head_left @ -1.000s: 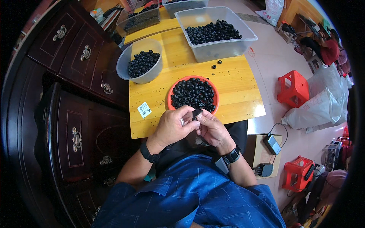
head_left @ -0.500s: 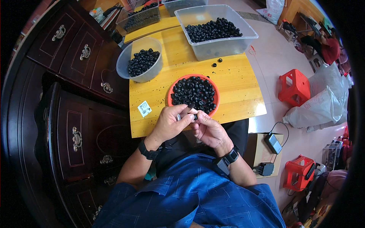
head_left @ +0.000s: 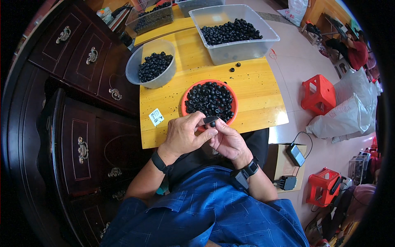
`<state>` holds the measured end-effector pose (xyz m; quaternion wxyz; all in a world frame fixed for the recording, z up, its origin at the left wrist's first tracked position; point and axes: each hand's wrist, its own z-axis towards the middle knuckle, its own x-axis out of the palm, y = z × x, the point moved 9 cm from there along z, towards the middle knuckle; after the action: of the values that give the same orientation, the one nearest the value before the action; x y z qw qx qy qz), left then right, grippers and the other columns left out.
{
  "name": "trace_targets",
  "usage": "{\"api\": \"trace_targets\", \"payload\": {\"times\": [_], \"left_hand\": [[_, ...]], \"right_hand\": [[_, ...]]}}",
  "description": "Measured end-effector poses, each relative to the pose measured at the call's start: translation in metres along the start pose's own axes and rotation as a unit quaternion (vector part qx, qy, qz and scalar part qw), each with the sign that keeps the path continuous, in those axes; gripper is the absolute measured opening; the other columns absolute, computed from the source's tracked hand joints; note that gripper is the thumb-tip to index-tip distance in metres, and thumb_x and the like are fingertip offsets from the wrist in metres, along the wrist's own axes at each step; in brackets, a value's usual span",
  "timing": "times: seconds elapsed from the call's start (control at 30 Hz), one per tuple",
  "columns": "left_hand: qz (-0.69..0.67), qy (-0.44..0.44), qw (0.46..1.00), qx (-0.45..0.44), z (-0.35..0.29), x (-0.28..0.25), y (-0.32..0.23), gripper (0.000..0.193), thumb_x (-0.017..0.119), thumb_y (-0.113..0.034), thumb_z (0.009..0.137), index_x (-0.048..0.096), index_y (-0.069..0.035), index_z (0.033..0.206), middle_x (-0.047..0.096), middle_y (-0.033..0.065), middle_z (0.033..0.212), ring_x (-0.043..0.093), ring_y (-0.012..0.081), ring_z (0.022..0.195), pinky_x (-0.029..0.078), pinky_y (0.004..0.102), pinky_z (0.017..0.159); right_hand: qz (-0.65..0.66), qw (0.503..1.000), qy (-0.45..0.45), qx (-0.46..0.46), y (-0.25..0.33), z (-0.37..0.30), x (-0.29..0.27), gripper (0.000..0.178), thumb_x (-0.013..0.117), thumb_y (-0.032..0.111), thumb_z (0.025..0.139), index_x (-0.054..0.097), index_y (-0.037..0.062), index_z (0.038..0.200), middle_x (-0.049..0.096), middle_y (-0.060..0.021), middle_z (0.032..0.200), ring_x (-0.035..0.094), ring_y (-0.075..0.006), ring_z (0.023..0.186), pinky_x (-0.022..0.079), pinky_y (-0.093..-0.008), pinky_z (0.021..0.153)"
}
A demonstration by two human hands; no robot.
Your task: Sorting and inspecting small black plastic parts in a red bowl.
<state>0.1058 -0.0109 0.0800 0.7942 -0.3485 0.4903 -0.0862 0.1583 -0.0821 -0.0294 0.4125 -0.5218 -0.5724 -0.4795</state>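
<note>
At the near rim of an orange-red bowl [head_left: 184, 94], my left hand [head_left: 184, 133] is closed around a small knife with a dark blade [head_left: 210, 120]. The blade points right and lies against or just over a small round black part [head_left: 212, 124]. My right hand [head_left: 228, 143] pinches that part between thumb and fingers. Many similar black parts [head_left: 209, 99] fill the bowl, some showing a ring-shaped opening. The knife's handle is mostly hidden in my left hand.
Behind the bowl, a round clear tub [head_left: 131, 73] and a large clear bin [head_left: 234, 53] hold more black parts. Two loose parts [head_left: 232, 70] and a white label [head_left: 156, 117] lie on the yellow table [head_left: 255, 90]. Dark drawers [head_left: 82, 136] stand left; red stools [head_left: 319, 94] stand right.
The knife blade has turned from a slanted position to lie nearly level across the black part. My left thumb has shifted slightly right; my right hand stays almost in place.
</note>
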Motion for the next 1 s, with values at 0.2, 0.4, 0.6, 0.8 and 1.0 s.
{"api": "trace_targets", "payload": {"times": [0.2, 0.4, 0.6, 0.8, 1.0], "left_hand": [[0.036, 0.006, 0.999, 0.021, 0.002, 0.001, -0.003, 0.04, 0.074, -0.046, 0.084, 0.06, -0.009, 0.086, 0.065, 0.0082, 0.069, 0.067, 0.0289, 0.062, 0.05, 0.0393, 0.053], [0.045, 0.018, 0.999, 0.024, 0.003, 0.005, -0.002, 0.041, 0.072, -0.047, 0.085, 0.059, -0.009, 0.084, 0.064, 0.0074, 0.067, 0.066, 0.0295, 0.062, 0.049, 0.0404, 0.052], [0.053, 0.009, 0.998, 0.036, 0.001, 0.006, -0.001, 0.04, 0.067, -0.047, 0.089, 0.057, -0.009, 0.08, 0.062, 0.0084, 0.067, 0.065, 0.0313, 0.062, 0.048, 0.0426, 0.052], [0.089, 0.023, 0.995, 0.044, -0.003, 0.012, -0.001, 0.04, 0.066, -0.045, 0.09, 0.057, -0.009, 0.077, 0.062, 0.0092, 0.067, 0.065, 0.032, 0.062, 0.048, 0.0428, 0.051], [0.002, 0.002, 1.0, 0.029, -0.003, 0.005, -0.001, 0.032, 0.073, -0.037, 0.088, 0.061, -0.008, 0.081, 0.06, 0.0079, 0.064, 0.063, 0.0263, 0.057, 0.046, 0.036, 0.051]], "right_hand": [[-0.027, 1.0, -0.012, -0.003, 0.001, -0.001, -0.002, 0.01, 0.062, 0.019, 0.098, 0.057, 0.0103, 0.1, 0.064, -0.0026, 0.096, 0.066, -0.0111, 0.079, 0.059, -0.0247, 0.067], [-0.026, 1.0, -0.012, -0.008, 0.001, 0.001, -0.006, 0.009, 0.062, 0.018, 0.098, 0.058, 0.0097, 0.1, 0.064, -0.0026, 0.094, 0.065, -0.0109, 0.076, 0.059, -0.0248, 0.065], [-0.042, 0.998, -0.046, -0.033, 0.003, 0.001, -0.009, 0.009, 0.061, 0.016, 0.098, 0.059, 0.0086, 0.103, 0.064, -0.0014, 0.088, 0.064, -0.0097, 0.072, 0.056, -0.0244, 0.061], [-0.055, 0.996, -0.035, -0.057, 0.006, 0.0, -0.012, 0.007, 0.06, 0.015, 0.099, 0.059, 0.0083, 0.1, 0.064, -0.0002, 0.088, 0.063, -0.0084, 0.074, 0.055, -0.0231, 0.061], [-0.057, 0.996, -0.001, -0.067, 0.008, 0.0, -0.002, 0.008, 0.062, 0.016, 0.098, 0.058, 0.0083, 0.098, 0.063, -0.001, 0.089, 0.063, -0.0083, 0.075, 0.056, -0.0218, 0.063]]}}
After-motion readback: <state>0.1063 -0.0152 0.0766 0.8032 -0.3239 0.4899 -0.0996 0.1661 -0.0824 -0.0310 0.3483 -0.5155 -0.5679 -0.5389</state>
